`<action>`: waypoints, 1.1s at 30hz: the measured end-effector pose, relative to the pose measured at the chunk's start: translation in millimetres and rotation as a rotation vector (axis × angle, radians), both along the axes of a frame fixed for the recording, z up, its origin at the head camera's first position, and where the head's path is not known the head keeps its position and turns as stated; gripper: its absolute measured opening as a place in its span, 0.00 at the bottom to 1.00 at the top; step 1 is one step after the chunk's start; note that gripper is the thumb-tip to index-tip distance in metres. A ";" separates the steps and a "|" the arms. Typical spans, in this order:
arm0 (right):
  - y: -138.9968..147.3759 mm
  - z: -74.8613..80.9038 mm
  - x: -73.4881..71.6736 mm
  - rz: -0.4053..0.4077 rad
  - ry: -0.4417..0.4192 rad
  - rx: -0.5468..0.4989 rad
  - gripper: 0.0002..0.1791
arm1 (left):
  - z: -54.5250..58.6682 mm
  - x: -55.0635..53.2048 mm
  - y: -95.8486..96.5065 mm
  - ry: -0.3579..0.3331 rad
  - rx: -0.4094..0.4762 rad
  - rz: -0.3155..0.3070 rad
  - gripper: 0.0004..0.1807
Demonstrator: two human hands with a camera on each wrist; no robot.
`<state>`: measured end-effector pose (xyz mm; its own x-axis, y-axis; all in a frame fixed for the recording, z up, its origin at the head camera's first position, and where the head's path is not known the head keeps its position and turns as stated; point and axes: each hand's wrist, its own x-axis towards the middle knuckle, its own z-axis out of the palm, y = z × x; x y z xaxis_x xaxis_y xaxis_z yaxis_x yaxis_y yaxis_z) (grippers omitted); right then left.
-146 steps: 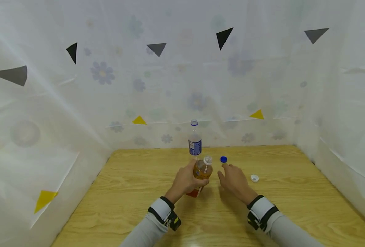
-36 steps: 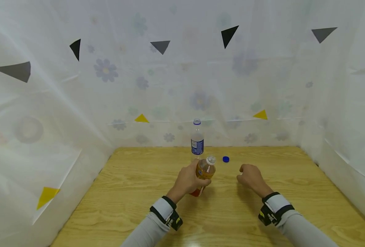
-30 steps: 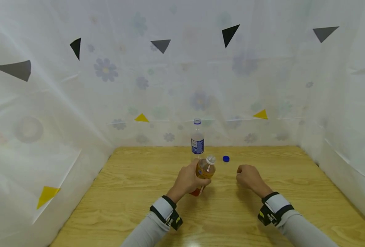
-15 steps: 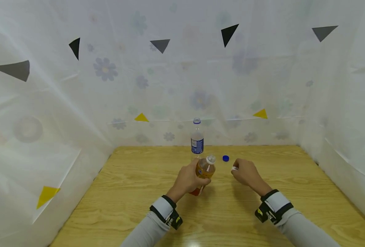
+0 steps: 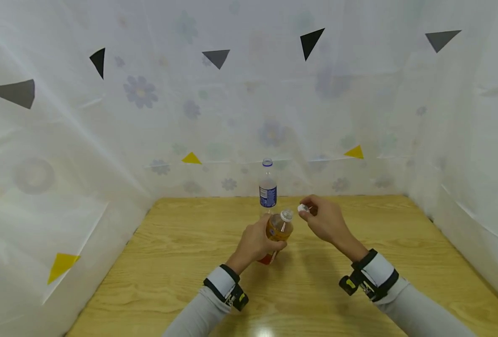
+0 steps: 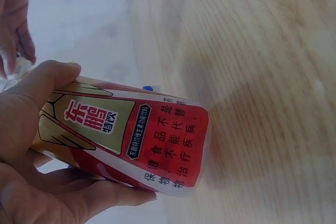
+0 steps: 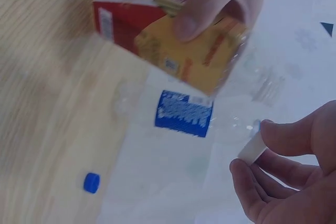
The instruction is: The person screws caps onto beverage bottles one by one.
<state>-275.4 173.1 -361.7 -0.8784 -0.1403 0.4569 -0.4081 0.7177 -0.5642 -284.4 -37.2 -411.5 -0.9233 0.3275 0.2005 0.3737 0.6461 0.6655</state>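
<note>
My left hand grips a drink bottle with a red and gold label, its uncapped clear neck leaning slightly right. In the left wrist view, fingers and thumb wrap the upper part of the labelled bottle, whose base is right at the table. Just right of the neck, my right hand pinches a white bottle cap between thumb and fingers. The right wrist view shows that cap held on its side, apart from the bottle.
Behind the held bottle stands a clear uncapped bottle with a blue label. A blue cap lies on the wooden table; in the head view the right hand hides it. White patterned sheeting encloses the back and sides.
The right hand moved from beside the blue cap to the white cap, picked it up off the table and brought it up and left near the bottle's neck. The left hand keeps its grip.
</note>
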 end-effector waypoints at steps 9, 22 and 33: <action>-16.2 18.3 10.4 0.095 0.017 -0.038 0.11 | -0.2 -1.6 1.3 0.025 -0.008 -0.017 0.34; -21.1 17.2 10.1 0.156 -0.005 -0.001 0.12 | -0.1 -2.2 1.0 0.012 -0.010 -0.026 0.35; -21.8 17.2 10.8 0.182 -0.015 0.023 0.12 | 1.1 -0.8 1.2 -0.003 -0.006 -0.030 0.34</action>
